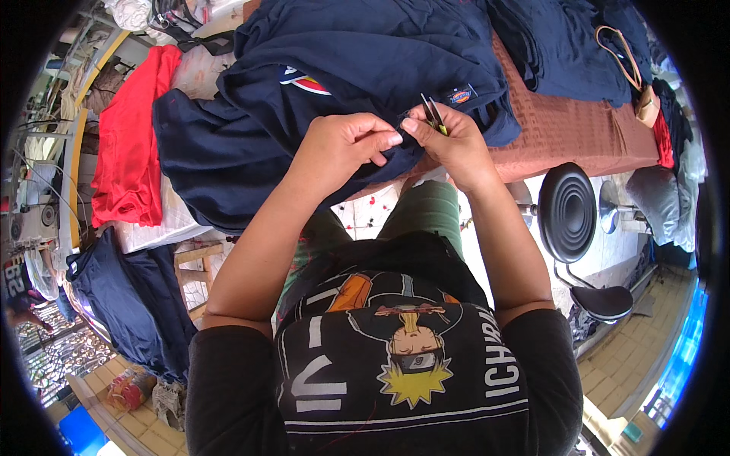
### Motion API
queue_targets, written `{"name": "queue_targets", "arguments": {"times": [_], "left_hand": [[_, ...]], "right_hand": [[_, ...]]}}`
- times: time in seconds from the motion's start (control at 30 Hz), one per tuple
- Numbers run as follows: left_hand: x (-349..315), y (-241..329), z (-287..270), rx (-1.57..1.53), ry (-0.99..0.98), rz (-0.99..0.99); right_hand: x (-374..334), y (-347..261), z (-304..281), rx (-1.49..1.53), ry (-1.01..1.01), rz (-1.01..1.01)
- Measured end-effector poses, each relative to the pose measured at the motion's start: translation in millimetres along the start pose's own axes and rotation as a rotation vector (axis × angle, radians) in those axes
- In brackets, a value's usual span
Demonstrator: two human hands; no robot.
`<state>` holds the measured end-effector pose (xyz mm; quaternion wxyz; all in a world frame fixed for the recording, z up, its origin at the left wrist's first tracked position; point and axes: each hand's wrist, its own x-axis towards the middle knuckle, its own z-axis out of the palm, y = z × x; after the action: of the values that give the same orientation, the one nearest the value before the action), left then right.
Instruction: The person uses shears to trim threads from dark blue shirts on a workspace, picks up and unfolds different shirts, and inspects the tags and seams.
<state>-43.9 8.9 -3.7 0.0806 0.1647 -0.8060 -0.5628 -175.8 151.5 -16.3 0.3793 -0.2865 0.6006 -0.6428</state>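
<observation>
A navy garment (220, 144) with a curved red, white and blue print and a small sewn label (461, 96) lies bunched before me, draped over the table's near edge. My left hand (342, 148) is closed, thumb and forefinger pinching at a fold of the navy cloth. Close beside it, my right hand (458, 152) is closed around small thread snips (433, 115) with a yellow-green part, blades pointing up and away. Its thumb and forefinger also meet at the cloth, nearly touching my left fingertips. Any thread between the fingertips is too small to make out.
A brown cloth (563, 137) covers the table. Dark folded garments (563, 53) are piled at the far right, and a red garment (137, 144) hangs at the left. A black round stool (566, 213) stands to the right. More navy cloth (133, 292) hangs over a wooden stool (199, 266) at lower left.
</observation>
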Motion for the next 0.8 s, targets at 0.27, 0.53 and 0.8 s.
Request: {"name": "queue_targets", "arguments": {"times": [0.27, 0.53, 0.8], "left_hand": [[0, 6, -2, 0.133, -0.029, 0.041], [0, 6, 1, 0.108, -0.014, 0.041], [-1, 7, 2, 0.12, -0.01, 0.052]], "right_hand": [[-15, -22, -7, -0.552, -0.148, -0.149], [-17, -25, -24, -0.645, -0.302, -0.21], [-12, -14, -17, -0.606, -0.252, -0.306]]}}
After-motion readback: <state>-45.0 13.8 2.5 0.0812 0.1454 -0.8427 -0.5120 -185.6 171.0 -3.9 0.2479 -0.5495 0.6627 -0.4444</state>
